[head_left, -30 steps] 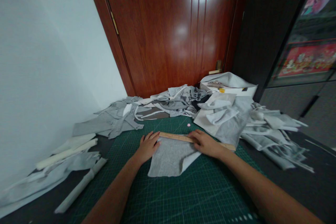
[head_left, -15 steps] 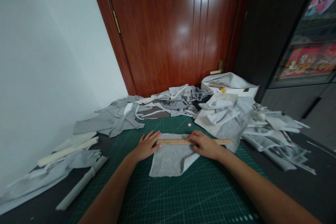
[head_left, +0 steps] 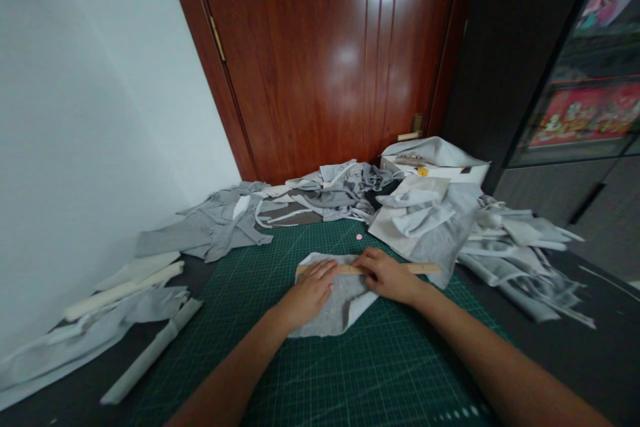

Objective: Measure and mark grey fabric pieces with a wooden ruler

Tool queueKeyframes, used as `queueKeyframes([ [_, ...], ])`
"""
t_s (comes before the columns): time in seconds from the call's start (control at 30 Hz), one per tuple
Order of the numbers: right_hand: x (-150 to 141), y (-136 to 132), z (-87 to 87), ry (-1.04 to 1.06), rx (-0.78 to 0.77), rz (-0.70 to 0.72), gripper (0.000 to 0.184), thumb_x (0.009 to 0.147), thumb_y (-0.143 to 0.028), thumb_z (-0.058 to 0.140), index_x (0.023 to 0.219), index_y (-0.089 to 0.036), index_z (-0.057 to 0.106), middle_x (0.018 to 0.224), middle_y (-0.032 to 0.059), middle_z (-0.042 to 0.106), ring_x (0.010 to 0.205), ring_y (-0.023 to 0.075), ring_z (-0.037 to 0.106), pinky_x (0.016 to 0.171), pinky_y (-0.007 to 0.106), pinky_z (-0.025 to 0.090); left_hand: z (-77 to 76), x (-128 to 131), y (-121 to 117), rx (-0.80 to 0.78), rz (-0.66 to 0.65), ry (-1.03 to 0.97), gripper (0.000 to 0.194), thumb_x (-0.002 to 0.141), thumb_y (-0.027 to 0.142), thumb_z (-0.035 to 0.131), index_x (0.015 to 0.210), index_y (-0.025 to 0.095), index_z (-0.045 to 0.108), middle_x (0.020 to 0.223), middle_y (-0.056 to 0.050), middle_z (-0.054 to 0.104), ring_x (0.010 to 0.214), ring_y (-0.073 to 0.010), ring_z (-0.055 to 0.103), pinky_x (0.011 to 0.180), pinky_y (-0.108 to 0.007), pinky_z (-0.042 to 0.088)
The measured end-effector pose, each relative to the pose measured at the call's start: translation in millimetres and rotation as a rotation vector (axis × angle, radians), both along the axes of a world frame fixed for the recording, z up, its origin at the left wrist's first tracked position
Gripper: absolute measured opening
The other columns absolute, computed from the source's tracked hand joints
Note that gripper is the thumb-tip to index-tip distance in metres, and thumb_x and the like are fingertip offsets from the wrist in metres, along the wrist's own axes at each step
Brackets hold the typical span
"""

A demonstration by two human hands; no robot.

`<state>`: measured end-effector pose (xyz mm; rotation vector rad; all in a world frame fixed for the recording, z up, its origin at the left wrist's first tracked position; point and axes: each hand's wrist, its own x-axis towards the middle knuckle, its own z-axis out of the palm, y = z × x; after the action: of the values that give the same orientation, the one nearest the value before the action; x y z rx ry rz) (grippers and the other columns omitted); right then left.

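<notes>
A piece of grey fabric [head_left: 340, 310] lies on a green cutting mat [head_left: 320, 380], its lower right edge folded up. Across its upper part runs a wooden ruler [head_left: 423, 268], which sticks out to the right beyond the cloth. My left hand [head_left: 310, 290] rests flat over the ruler's left part and the fabric, fingers stretched out. With curled fingers, my right hand [head_left: 383, 272] grips the ruler near its middle, close to the fabric's right edge. Its fingertips are partly hidden.
Grey fabric pieces [head_left: 215, 227] are heaped at the back left, with rolled strips [head_left: 155, 350] nearer on the left. A white box [head_left: 470, 173] stands at the back right behind more cloth [head_left: 430, 213]. Scraps [head_left: 530, 267] lie on the right. A small pink disc [head_left: 359, 237] sits on the mat.
My left hand has moved right, from the fabric's left edge onto the ruler and cloth. My right hand, the ruler and the fabric stay about where they were.
</notes>
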<state>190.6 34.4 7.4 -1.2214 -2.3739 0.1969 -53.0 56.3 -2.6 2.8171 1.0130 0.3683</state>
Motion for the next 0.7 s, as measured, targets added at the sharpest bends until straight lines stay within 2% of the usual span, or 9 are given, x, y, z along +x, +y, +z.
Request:
queueKeyframes([
  [0.17, -3.6, -3.4, 9.5, -0.170, -0.002, -0.101, 0.035, 0.076, -0.013, 0.049, 0.108, -0.015, 0.062, 0.102, 0.0098, 0.056, 0.100, 0.0222, 0.050, 0.094, 0.034, 0.037, 3.6, 2.2, -5.9, 0.041, 0.114, 0.131, 0.049, 0.097, 0.040, 0.033, 0.144, 0.025, 0.031, 0.149, -0.005, 0.035, 0.140, -0.0260, 0.022, 0.113, -0.056, 0.014],
  [0.3, 2.0, -5.2, 18.2, -0.300, -0.079, -0.254, 0.031, 0.074, -0.019, 0.052, 0.103, -0.015, 0.062, 0.104, 0.0119, 0.057, 0.099, 0.0255, 0.051, 0.088, 0.036, 0.039, 8.1, 1.7, -7.2, 0.012, 0.154, 0.182, 0.050, 0.098, 0.043, 0.029, 0.145, 0.027, 0.028, 0.151, -0.004, 0.032, 0.141, -0.0279, 0.018, 0.112, -0.060, 0.013],
  [0.4, 12.3, -2.8, 18.5, -0.324, -0.148, -0.337, 0.033, 0.072, -0.020, 0.055, 0.104, -0.016, 0.060, 0.107, 0.0122, 0.057, 0.100, 0.0271, 0.051, 0.084, 0.036, 0.040, 9.0, 2.3, -7.7, -0.010, 0.172, 0.205, 0.050, 0.098, 0.043, 0.029, 0.146, 0.028, 0.026, 0.152, -0.003, 0.029, 0.142, -0.0281, 0.016, 0.110, -0.063, 0.012],
  [0.53, 22.8, 3.3, 11.9, -0.233, -0.139, -0.304, 0.035, 0.068, -0.011, 0.052, 0.102, -0.012, 0.062, 0.108, 0.0140, 0.057, 0.102, 0.0250, 0.051, 0.090, 0.034, 0.039, 7.2, 0.9, -6.9, -0.018, 0.203, 0.210, 0.051, 0.098, 0.042, 0.027, 0.146, 0.029, 0.024, 0.154, -0.003, 0.026, 0.142, -0.0292, 0.014, 0.109, -0.065, 0.011],
  [0.7, 17.4, 10.7, 1.9, -0.053, -0.060, -0.187, 0.042, 0.064, -0.002, 0.051, 0.103, -0.010, 0.063, 0.108, 0.0132, 0.059, 0.105, 0.0224, 0.051, 0.096, 0.032, 0.037, 6.2, -3.5, -6.5, -0.028, 0.280, 0.218, 0.052, 0.096, 0.043, 0.027, 0.146, 0.027, 0.026, 0.154, -0.005, 0.025, 0.140, -0.0364, 0.015, 0.103, -0.072, 0.013],
])
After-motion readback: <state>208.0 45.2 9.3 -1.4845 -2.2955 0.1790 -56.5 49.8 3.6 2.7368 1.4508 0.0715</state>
